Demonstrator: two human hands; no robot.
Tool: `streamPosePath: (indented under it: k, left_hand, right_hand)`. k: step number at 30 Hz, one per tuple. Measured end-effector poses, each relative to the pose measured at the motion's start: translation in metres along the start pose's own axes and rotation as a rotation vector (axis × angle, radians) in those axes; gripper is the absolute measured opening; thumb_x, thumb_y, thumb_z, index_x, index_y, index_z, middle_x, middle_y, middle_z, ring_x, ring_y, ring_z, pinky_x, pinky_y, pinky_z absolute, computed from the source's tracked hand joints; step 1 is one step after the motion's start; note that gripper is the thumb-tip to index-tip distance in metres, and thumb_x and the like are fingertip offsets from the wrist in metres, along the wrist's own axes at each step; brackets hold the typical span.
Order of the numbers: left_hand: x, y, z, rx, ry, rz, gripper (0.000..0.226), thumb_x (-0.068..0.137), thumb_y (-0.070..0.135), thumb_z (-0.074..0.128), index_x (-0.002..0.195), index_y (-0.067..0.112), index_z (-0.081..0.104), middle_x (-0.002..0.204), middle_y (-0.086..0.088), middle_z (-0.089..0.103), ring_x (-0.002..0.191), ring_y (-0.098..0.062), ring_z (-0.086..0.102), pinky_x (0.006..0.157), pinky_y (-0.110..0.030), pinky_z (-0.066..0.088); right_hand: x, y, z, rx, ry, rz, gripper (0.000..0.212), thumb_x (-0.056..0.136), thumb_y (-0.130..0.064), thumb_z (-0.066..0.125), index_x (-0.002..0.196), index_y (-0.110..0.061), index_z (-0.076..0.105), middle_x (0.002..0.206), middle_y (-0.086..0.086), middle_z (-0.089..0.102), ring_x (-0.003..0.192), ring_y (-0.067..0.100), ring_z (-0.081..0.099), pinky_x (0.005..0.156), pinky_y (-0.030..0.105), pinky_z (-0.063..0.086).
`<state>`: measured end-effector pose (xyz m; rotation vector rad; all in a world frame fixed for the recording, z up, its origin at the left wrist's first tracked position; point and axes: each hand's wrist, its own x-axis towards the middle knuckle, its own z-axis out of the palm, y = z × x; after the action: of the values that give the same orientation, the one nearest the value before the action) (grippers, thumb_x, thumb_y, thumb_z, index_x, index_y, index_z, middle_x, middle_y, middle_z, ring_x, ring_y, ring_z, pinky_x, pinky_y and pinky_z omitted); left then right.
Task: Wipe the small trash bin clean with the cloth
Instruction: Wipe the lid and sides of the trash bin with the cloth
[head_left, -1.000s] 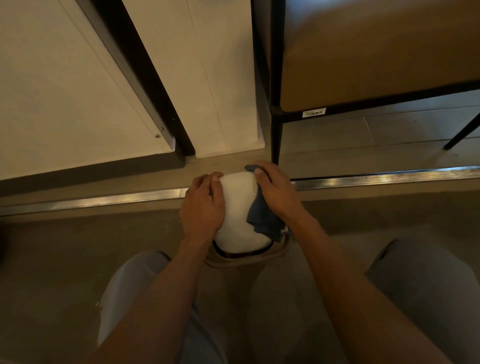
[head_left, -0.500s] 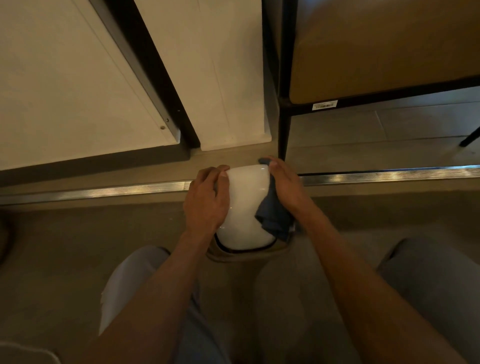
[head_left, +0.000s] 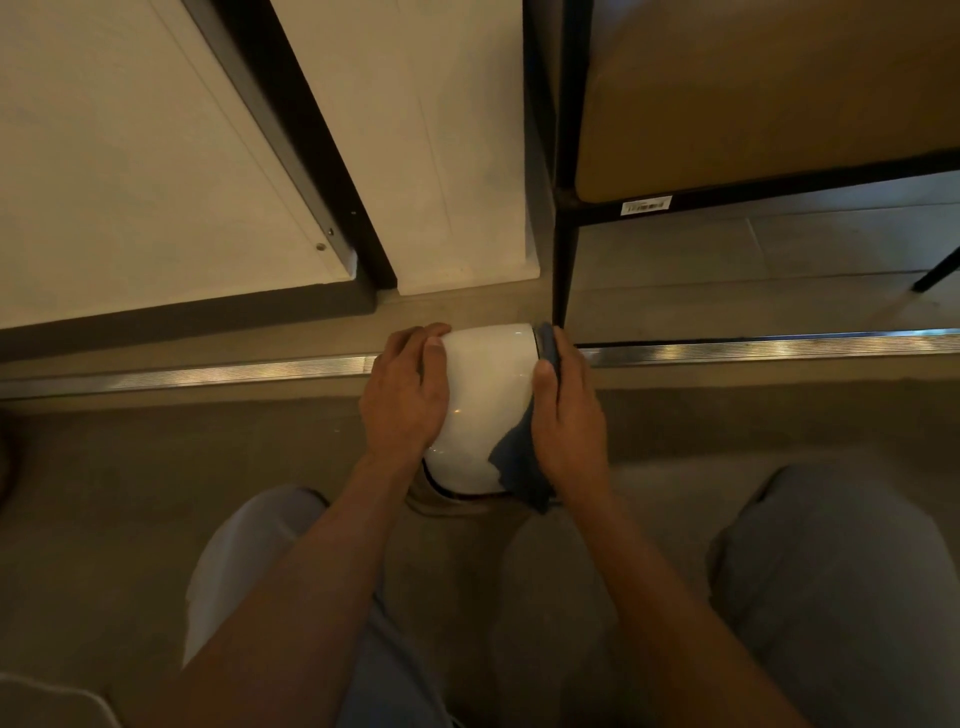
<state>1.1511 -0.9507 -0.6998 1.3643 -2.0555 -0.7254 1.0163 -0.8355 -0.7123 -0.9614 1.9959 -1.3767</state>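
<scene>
A small white trash bin (head_left: 485, 405) with a glossy rounded lid and a tan rim at its near edge stands on the floor between my knees. My left hand (head_left: 408, 395) grips its left side, fingers curled over the far edge. A dark blue cloth (head_left: 514, 460) lies against the bin's right side, and my right hand (head_left: 569, 415) presses it there with the fingers laid flat. Most of the cloth is hidden under that hand; one end hangs loose near the rim.
A metal threshold strip (head_left: 753, 347) crosses the floor just behind the bin. A black-framed chair or table leg (head_left: 563, 270) stands right behind it. White panels with a dark frame (head_left: 306, 156) rise at the back left. My knees flank the bin.
My right hand has slid the cloth from the top of the lid round to the bin's right side. My left hand has kept its hold on the left side.
</scene>
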Motion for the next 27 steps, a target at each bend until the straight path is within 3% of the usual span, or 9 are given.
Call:
streamPosePath:
  k: [4,7,10,14,16,18,23,27]
  left_hand:
    - [0.006,-0.004,-0.001,-0.21,-0.047,-0.093,0.033,0.097,0.043,0.035,0.115,0.039,0.062,0.129,-0.001,0.057,0.116,-0.02,0.054,0.104,-0.045,0.045]
    - [0.006,-0.003,0.0,-0.424,-0.056,-0.211,0.027,0.095,0.041,0.037,0.106,0.046,0.061,0.124,0.003,0.058,0.115,-0.017,0.055,0.107,-0.047,0.044]
    - [0.002,-0.006,0.005,-0.423,-0.007,-0.154,0.035,0.096,0.038,0.034,0.115,0.036,0.063,0.128,0.002,0.057,0.118,-0.014,0.053,0.11,-0.042,0.041]
    - [0.001,-0.011,0.009,-0.383,0.001,-0.129,0.041,0.097,0.041,0.033,0.123,0.029,0.063,0.132,-0.001,0.056,0.121,-0.018,0.052,0.11,-0.045,0.042]
    - [0.0,-0.012,0.009,-0.379,0.0,-0.137,0.041,0.097,0.041,0.033,0.122,0.029,0.062,0.131,0.001,0.056,0.12,-0.017,0.052,0.109,-0.045,0.043]
    - [0.001,-0.011,0.008,-0.377,-0.007,-0.155,0.045,0.097,0.044,0.032,0.125,0.026,0.062,0.131,0.002,0.056,0.12,-0.016,0.052,0.109,-0.043,0.043]
    - [0.002,-0.009,0.007,-0.366,-0.027,-0.064,0.034,0.098,0.032,0.032,0.115,0.038,0.062,0.125,0.006,0.059,0.116,-0.011,0.054,0.108,-0.034,0.042]
    - [0.001,-0.008,0.006,-0.342,-0.027,-0.079,0.031,0.099,0.037,0.031,0.106,0.053,0.056,0.125,0.007,0.059,0.117,-0.016,0.055,0.107,-0.038,0.044]
  right_hand:
    - [0.006,0.002,-0.005,0.068,-0.04,0.048,0.049,0.105,-0.048,0.027,0.152,-0.033,0.028,0.155,-0.001,0.035,0.14,0.017,0.035,0.113,0.039,0.033]
    - [0.031,-0.005,-0.013,0.109,-0.104,0.037,0.043,0.106,-0.043,0.029,0.145,-0.028,0.041,0.149,0.001,0.043,0.132,0.011,0.04,0.11,0.032,0.033]
    - [0.066,-0.007,-0.016,0.062,-0.231,0.025,0.039,0.107,-0.037,0.028,0.137,-0.028,0.052,0.14,0.0,0.051,0.125,0.012,0.046,0.107,0.031,0.036]
    - [0.103,-0.025,-0.022,-0.071,-0.458,0.169,0.042,0.104,-0.028,0.028,0.123,-0.027,0.064,0.127,0.003,0.059,0.116,0.021,0.054,0.104,0.036,0.042]
    - [0.105,-0.037,-0.021,-0.097,-0.495,0.145,0.04,0.103,-0.026,0.031,0.117,-0.023,0.068,0.121,0.002,0.061,0.109,0.019,0.056,0.093,0.03,0.046]
    - [0.096,-0.044,-0.016,-0.053,-0.453,0.066,0.036,0.104,-0.028,0.034,0.114,-0.023,0.069,0.118,-0.002,0.061,0.105,0.014,0.055,0.086,0.025,0.043]
    - [0.06,-0.019,-0.015,0.054,-0.235,-0.162,0.03,0.105,-0.021,0.041,0.125,-0.02,0.063,0.128,-0.003,0.058,0.117,0.006,0.052,0.104,0.026,0.041]
    - [0.026,-0.003,-0.017,0.12,-0.122,-0.049,0.041,0.104,-0.035,0.044,0.145,-0.027,0.042,0.143,-0.007,0.044,0.128,0.003,0.04,0.107,0.023,0.035]
